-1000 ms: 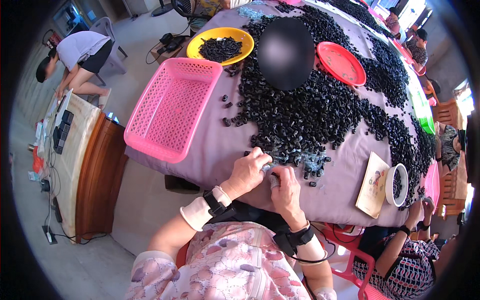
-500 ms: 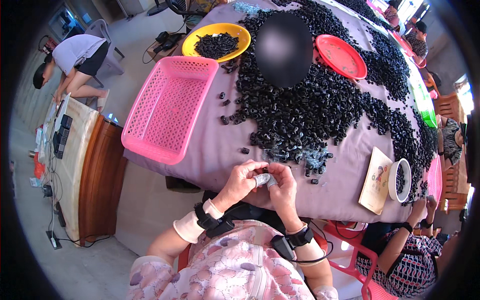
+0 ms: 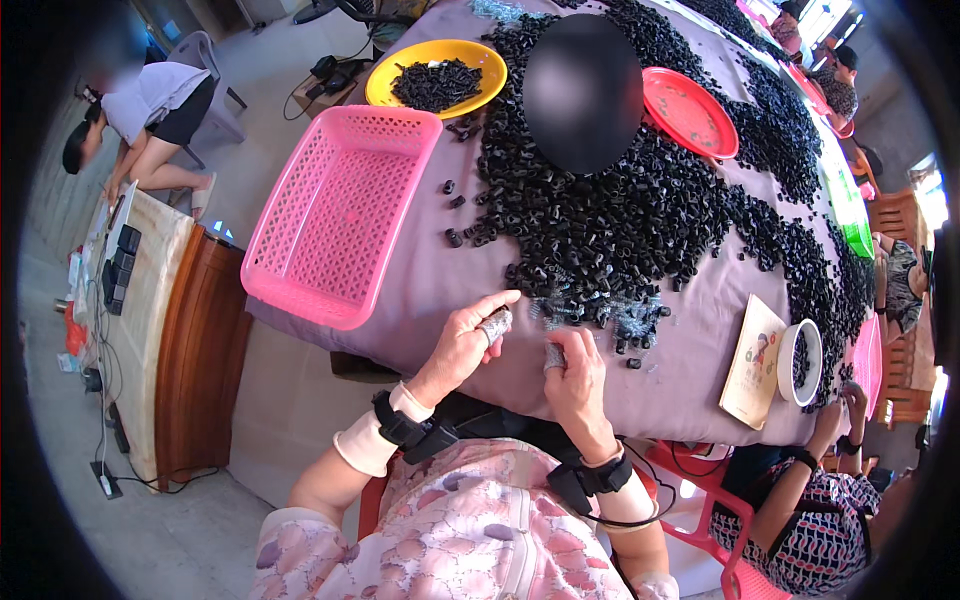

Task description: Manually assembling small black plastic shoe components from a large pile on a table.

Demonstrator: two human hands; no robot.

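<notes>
A big pile of small black plastic pieces covers the tablecloth, with thin silvery bits, perhaps small springs, at its near edge. My left hand is just short of that edge, its index finger stretched toward the pile and the others bent; nothing shows in it. My right hand hovers nearer me, apart from the left, its fingers curled in against the thumb. Whatever lies inside those fingers is hidden. Each hand has a digit wrapped in pale tape. A few loose black pieces lie beyond my right hand.
Left of the pile stands a pink basket; behind it is a yellow plate of dark pieces. A red plate rests on the pile. A booklet and white bowl sit at right, near a seated co-worker.
My hands were together, fingertips meeting; now they are apart. The left has moved left and forward, its index finger extending toward the pile. The right has curled and shifted slightly right.
</notes>
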